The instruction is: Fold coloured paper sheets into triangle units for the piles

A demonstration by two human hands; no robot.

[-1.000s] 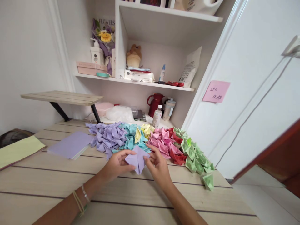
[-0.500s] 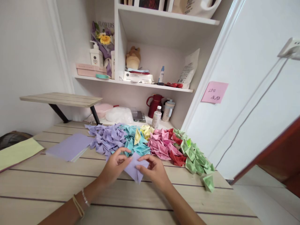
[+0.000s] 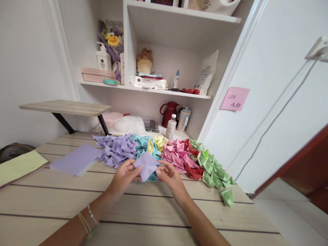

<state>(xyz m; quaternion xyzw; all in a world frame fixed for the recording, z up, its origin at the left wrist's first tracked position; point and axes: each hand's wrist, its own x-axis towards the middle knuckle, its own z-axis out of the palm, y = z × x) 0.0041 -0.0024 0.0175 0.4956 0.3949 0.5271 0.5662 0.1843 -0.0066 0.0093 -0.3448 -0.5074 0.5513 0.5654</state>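
Observation:
A partly folded lilac paper piece [image 3: 146, 165] is held up just above the wooden table [image 3: 143, 212] between both hands. My left hand [image 3: 124, 178] pinches its left edge with closed fingers. My right hand [image 3: 171, 177] pinches its right edge. Right behind the hands lies a long heap of folded paper shapes: purple [image 3: 116, 150], teal [image 3: 143, 145], yellow [image 3: 158, 141], pink [image 3: 176, 155], red [image 3: 194, 171] and green [image 3: 214, 171].
A stack of lilac sheets [image 3: 75, 160] lies left of the hands, and a yellow sheet stack [image 3: 17, 165] sits at the far left edge. A small raised shelf [image 3: 65, 107], a red jug [image 3: 169, 112] and a bottle [image 3: 171, 126] stand behind the heap. A lone green shape [image 3: 227, 197] lies near the table's right edge.
The lilac piece has been lifted off the table and turned, so it is higher and nearer the heap. Both hands rose with it and kept their grip.

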